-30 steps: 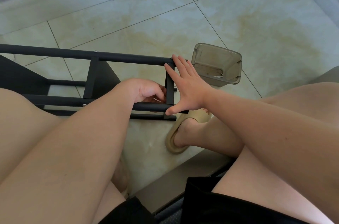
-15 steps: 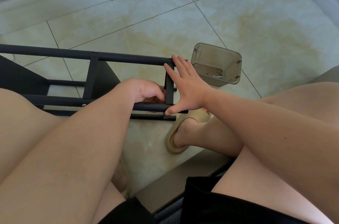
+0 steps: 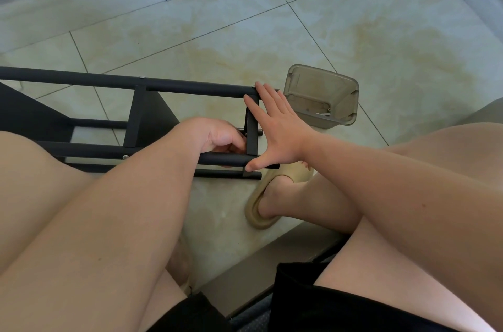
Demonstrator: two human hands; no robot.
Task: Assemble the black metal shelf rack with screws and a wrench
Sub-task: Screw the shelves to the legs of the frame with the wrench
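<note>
On the tiled floor (image 3: 381,32), left of centre, the black shelf rack (image 3: 190,87) lies on its side, 2 long tubes running L-R w/ short crossbars between. Right hand (image 3: 277,130) is flat against the rack's end, fingers straight & spread: fingertips touch the upper tube, thumb presses the lower 1. Left hand (image 3: 217,137) reaches inside the frame just beside the end crossbar, fingers curled; whether it grips anything is hidden, can't tell. Clear plastic tub (image 3: 321,81) sits just beyond the right hand, small bits inside. Beige slipper (image 3: 257,218) on a foot near the rack's end
</note>
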